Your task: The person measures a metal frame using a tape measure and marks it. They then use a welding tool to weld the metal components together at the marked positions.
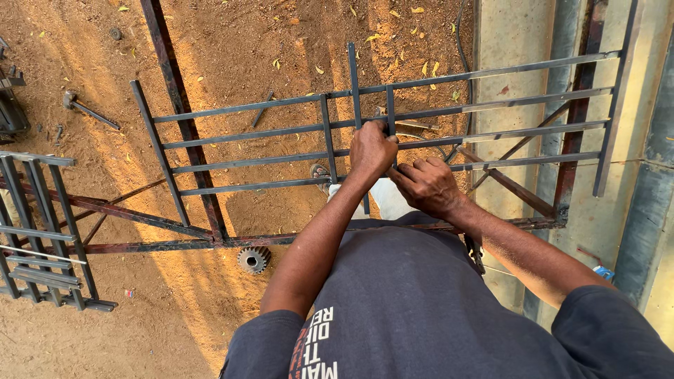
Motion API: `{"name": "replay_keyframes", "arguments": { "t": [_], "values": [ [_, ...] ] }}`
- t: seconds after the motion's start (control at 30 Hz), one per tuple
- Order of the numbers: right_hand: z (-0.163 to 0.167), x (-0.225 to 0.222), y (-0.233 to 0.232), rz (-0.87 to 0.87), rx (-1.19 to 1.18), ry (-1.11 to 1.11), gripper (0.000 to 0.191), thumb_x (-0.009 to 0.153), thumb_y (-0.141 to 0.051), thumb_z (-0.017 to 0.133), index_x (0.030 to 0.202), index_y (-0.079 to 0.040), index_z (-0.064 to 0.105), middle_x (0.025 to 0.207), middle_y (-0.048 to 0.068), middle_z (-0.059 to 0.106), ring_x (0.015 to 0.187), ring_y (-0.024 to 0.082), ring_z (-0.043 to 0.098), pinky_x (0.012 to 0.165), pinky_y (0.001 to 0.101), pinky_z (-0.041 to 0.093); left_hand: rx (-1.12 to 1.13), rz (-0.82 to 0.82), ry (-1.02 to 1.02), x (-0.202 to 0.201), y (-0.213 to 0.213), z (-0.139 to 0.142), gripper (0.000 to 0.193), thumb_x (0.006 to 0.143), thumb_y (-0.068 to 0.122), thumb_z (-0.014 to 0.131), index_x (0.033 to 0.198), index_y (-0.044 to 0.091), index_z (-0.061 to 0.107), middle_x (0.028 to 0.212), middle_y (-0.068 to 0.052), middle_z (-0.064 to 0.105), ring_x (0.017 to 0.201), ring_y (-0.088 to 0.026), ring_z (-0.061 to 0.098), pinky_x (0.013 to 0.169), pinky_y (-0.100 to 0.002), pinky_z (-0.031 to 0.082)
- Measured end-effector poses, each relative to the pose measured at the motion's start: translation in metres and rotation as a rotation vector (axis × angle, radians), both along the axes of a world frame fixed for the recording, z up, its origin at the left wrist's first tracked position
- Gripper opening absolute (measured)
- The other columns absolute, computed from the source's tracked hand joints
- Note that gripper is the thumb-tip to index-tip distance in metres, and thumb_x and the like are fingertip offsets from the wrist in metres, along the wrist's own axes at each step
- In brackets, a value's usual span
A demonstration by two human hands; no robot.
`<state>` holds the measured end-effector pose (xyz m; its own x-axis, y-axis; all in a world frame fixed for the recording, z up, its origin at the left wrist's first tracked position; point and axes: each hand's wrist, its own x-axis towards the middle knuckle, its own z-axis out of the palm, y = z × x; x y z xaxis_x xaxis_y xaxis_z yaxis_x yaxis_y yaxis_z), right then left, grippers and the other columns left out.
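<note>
You stand over a steel grille (281, 144) of flat bars, laid across a rust-red angle-iron frame (189, 133) on bare orange soil. Your left hand (372, 151) is clenched around a short upright bar (390, 116) near the middle of the grille, fingers wrapped tight where that bar crosses the third horizontal rail. Your right hand (427, 184) sits just beside it, on the side of the grille nearer the concrete slab (519, 35), its fingers curled over the lowest rail and the foot of the same upright; how firmly it grips is hard to tell from this angle. The two hands nearly touch.

Below the grille, between your arms, a sandalled foot (321, 173) and a pale trouser leg show through the bars. A toothed gear (253, 259) lies on the soil just under the frame's near rail, toward the grille's far-left end. A second, darker grille (42, 231) rests well apart, beyond that same end. A hammer (88, 107) lies on the dirt past the grille's upper-left corner. Yellow leaves (421, 67) dot the ground above the grille's top rail.
</note>
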<state>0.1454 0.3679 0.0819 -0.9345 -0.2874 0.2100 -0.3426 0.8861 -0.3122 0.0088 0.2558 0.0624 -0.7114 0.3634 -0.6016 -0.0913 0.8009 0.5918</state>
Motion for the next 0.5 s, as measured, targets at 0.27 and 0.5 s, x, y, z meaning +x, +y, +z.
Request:
{"name": "replay_keyframes", "arguments": {
  "t": [0.27,0.5],
  "values": [
    [-0.0022,-0.0011,0.0007,-0.007,-0.024,-0.009,0.015,0.096,-0.015,0.069,0.109,-0.011,0.076,0.076,-0.001,0.067,0.059,0.013,0.053,0.055,0.0335,0.040,0.004,0.017,-0.027,-0.0016,0.0006,0.0048,0.029,0.084,0.010,0.074,0.110,-0.003,0.075,0.085,-0.022,0.077,0.076,-0.029,0.077,0.071,-0.046,0.061],
    [-0.0018,-0.0013,0.0018,-0.005,-0.006,-0.021,0.018,0.095,-0.016,0.069,0.112,-0.012,0.076,0.074,-0.001,0.066,0.058,0.013,0.054,0.054,0.0340,0.040,0.003,0.008,-0.023,-0.0023,0.0012,0.0027,0.029,0.084,0.010,0.075,0.109,-0.003,0.075,0.085,-0.021,0.077,0.076,-0.028,0.077,0.072,-0.046,0.061]
  ]
}}
